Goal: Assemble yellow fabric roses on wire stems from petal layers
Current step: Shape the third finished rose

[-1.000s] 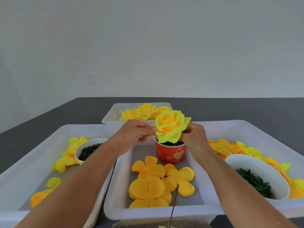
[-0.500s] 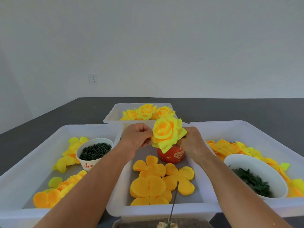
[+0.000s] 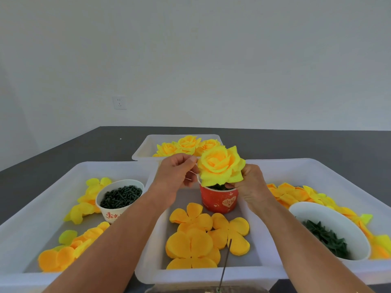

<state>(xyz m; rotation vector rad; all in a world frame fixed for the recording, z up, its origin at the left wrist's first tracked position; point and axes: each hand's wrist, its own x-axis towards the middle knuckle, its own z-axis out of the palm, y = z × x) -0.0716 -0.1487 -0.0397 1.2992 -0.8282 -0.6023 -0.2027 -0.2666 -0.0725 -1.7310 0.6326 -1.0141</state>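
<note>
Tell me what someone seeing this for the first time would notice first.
The eye lands first on the bright yellow rose, held up at centre by the left hand and the right hand, just above a red cup. Next come the flat orange petal layers in the middle tray and the finished roses in the far tray.

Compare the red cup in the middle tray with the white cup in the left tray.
The red cup is red with a heart mark; the white cup is white with red lettering. The red cup is partly hidden behind the rose that both hands hold over it; the white cup stands in plain view, untouched. Both stand upright and hold small dark green pieces.
</note>
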